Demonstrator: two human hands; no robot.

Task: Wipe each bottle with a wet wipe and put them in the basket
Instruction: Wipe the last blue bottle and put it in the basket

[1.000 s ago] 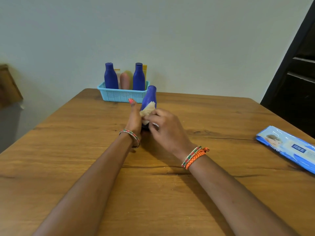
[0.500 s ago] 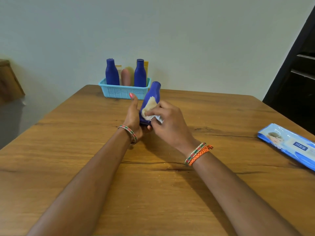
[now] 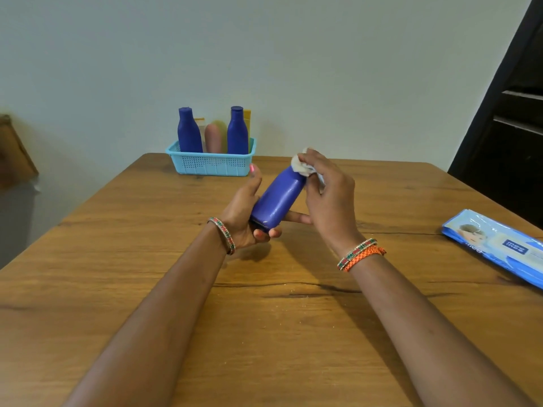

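Observation:
My left hand (image 3: 244, 214) grips the base of a dark blue bottle (image 3: 277, 201), which is tilted with its top pointing away and to the right, lifted off the table. My right hand (image 3: 329, 198) pinches a crumpled white wet wipe (image 3: 302, 165) against the bottle's neck and cap, hiding the cap. A light blue perforated basket (image 3: 211, 164) stands at the table's far edge. It holds two upright blue bottles (image 3: 189, 130), a pinkish bottle (image 3: 213, 138) and yellow ones behind.
A blue pack of wet wipes (image 3: 499, 248) lies flat at the right edge of the wooden table (image 3: 264, 333). A pale wall rises behind the basket. A dark door frame (image 3: 505, 92) stands at the right, and a brown object (image 3: 14, 151) at the far left.
The bottle has tilted further and come nearer to me. My right hand has slid the wipe from the bottle's lower body up to its neck and cap.

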